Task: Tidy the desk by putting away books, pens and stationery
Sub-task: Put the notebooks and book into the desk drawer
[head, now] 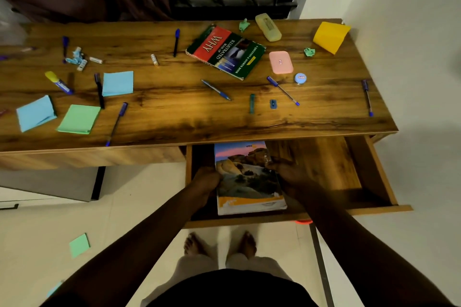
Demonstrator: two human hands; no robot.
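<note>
A book with a landscape cover (pixel 247 177) lies inside the open drawer (pixel 371 172) under the wooden desk (pixel 174 107). My left hand (pixel 205 182) grips its left edge and my right hand (pixel 289 172) grips its right edge. On the desk lie a green and red "WHY" book (pixel 225 52), several blue pens (pixel 216 90), a yellow-capped marker (pixel 58 82), blue paper pads (pixel 117 83), a green pad (pixel 79 119), a pink case (pixel 280 62), a yellow pencil case (pixel 268 27), a sharpener (pixel 273 104) and crumpled green scraps (pixel 309 52).
A folded yellow paper (pixel 330 36) stands at the desk's far right corner. A small round tin (pixel 300 78) sits near the pink case. A green note (pixel 79 245) lies on the floor at left. A white wall borders the right; dark curtain and window stand behind.
</note>
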